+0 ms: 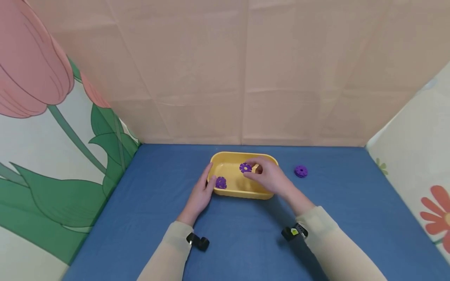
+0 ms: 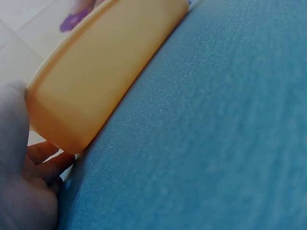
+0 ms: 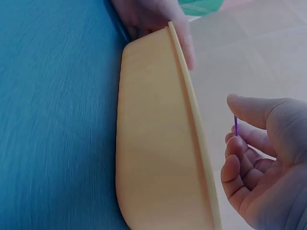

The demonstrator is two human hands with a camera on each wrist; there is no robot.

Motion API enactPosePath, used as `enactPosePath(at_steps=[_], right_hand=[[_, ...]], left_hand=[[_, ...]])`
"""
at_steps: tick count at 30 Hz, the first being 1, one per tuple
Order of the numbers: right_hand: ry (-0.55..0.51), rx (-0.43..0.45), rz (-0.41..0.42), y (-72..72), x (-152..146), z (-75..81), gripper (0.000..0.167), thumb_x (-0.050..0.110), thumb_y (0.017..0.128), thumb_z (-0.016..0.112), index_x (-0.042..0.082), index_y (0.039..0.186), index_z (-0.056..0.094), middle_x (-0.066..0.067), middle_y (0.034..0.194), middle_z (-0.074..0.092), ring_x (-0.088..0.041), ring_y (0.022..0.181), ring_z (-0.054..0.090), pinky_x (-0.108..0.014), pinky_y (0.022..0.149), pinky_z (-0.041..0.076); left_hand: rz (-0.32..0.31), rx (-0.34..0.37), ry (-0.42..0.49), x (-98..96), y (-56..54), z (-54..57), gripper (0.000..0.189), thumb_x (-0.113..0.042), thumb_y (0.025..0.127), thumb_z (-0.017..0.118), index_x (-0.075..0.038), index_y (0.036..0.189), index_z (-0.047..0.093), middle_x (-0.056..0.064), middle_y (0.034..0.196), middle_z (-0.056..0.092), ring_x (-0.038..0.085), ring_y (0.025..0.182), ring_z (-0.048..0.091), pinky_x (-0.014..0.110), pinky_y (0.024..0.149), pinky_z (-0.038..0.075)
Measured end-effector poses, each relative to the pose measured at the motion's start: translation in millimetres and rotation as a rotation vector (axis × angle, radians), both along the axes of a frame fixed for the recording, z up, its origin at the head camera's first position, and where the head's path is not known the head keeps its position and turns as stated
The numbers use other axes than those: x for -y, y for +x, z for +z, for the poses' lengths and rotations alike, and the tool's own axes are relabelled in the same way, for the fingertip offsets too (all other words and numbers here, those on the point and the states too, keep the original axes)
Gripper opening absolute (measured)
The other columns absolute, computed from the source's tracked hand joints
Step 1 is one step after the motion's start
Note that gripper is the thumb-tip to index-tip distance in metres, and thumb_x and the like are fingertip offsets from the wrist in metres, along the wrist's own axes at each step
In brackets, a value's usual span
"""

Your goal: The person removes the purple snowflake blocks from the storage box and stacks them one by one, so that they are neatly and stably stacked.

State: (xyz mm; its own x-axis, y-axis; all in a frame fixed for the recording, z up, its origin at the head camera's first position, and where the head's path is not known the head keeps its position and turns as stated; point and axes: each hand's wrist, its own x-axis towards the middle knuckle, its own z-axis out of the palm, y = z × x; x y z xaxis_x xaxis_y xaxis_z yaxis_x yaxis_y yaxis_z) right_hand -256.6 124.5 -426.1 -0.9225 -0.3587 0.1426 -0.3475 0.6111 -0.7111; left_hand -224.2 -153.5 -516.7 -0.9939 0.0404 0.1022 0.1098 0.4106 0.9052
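In the head view, a yellow plastic tray (image 1: 242, 193) with rounded corners stands on the blue cloth. My left hand (image 1: 200, 194) holds its left end, thumb at the rim and fingers against the outer wall; the left wrist view shows those fingertips low by the tray's corner. Between thumb and fingertips, my right hand (image 1: 268, 175) pinches a thin purple notched disc (image 1: 245, 168) with a hole in its middle, above the tray. Edge-on, that disc (image 3: 236, 126) shows as a narrow strip in the right wrist view. Similar purple discs (image 1: 220, 182) lie overlapping inside the tray's left end.
More purple discs (image 1: 300, 171) lie stacked on the blue cloth (image 1: 337, 210), right of the tray. A beige backdrop (image 1: 242, 78) rises behind the table's far edge. Panels with printed flowers stand at both sides.
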Motion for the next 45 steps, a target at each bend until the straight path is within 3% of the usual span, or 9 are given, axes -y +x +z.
enactPosePath(at_steps=[11, 21, 27, 45], right_hand=[[0.022, -0.055, -0.023, 9.3, -33.6, 1.1, 0.04, 0.03, 0.102, 0.084, 0.008, 0.135, 0.076, -0.011, 0.117, 0.07, -0.024, 0.092, 0.062, -0.037, 0.074, 0.054], [0.055, -0.077, -0.144, 10.7, -60.5, 1.2, 0.047, 0.03, 0.102, 0.085, 0.005, 0.14, 0.074, -0.016, 0.119, 0.066, -0.028, 0.094, 0.059, -0.036, 0.07, 0.053], [0.065, -0.08, -0.175, 10.0, -74.1, -1.2, 0.049, 0.032, 0.103, 0.084, 0.006, 0.143, 0.072, -0.014, 0.123, 0.065, -0.027, 0.092, 0.06, -0.038, 0.071, 0.054], [0.114, -0.09, -0.282, 1.2, -121.4, -13.1, 0.056, 0.038, 0.105, 0.08, 0.005, 0.148, 0.067, -0.019, 0.131, 0.062, -0.031, 0.096, 0.061, -0.038, 0.072, 0.056]], left_hand=[[-0.006, -0.002, 0.008, 1.0, 0.1, -1.2, 0.06, -0.047, 0.12, 0.046, -0.041, 0.176, 0.027, 0.001, 0.18, 0.03, 0.029, 0.166, 0.027, 0.057, 0.133, 0.024], [-0.006, -0.007, -0.012, -0.4, -0.3, -0.2, 0.061, -0.053, 0.119, 0.044, -0.042, 0.176, 0.027, 0.0, 0.18, 0.031, 0.028, 0.165, 0.028, 0.055, 0.133, 0.025], [-0.004, -0.006, -0.012, 0.7, -0.6, -0.9, 0.064, -0.06, 0.117, 0.043, -0.043, 0.175, 0.027, 0.001, 0.179, 0.032, 0.028, 0.165, 0.029, 0.055, 0.133, 0.026], [0.005, 0.003, -0.005, 0.5, 0.4, 0.4, 0.059, -0.049, 0.119, 0.045, -0.043, 0.175, 0.027, 0.0, 0.179, 0.032, 0.027, 0.165, 0.028, 0.055, 0.133, 0.025]])
